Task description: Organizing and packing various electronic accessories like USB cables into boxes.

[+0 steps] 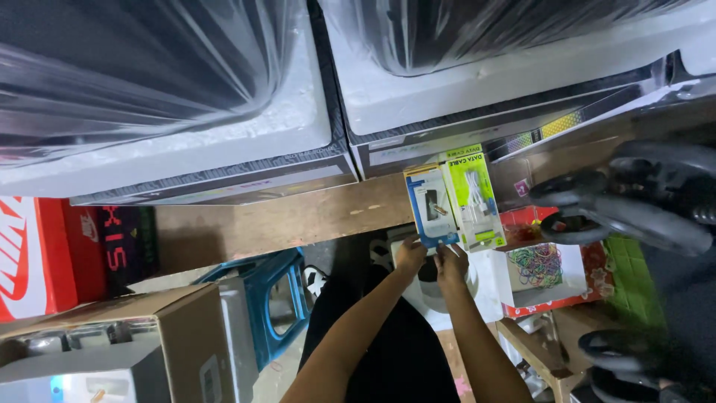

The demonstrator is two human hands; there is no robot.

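Note:
My left hand (409,256) grips the lower edge of a blue-and-white retail box (430,205), held up in front of a wooden shelf board (283,220). My right hand (452,265) is right beside it, fingers at the bottom of a green-and-white cable package (473,195) that rests against the blue box. The two packages stand side by side and touch. Both forearms reach up from the bottom of the view. A white round object (432,295) sits behind my hands, partly hidden.
Two large plastic-wrapped dark items in white foam (283,127) fill the top. A red shoe box (33,257) and a cardboard box (149,336) are at left. Near them is a blue stool (280,287); an open box of coloured rubber bands (537,269) and black wheeled gear (641,209) are at right.

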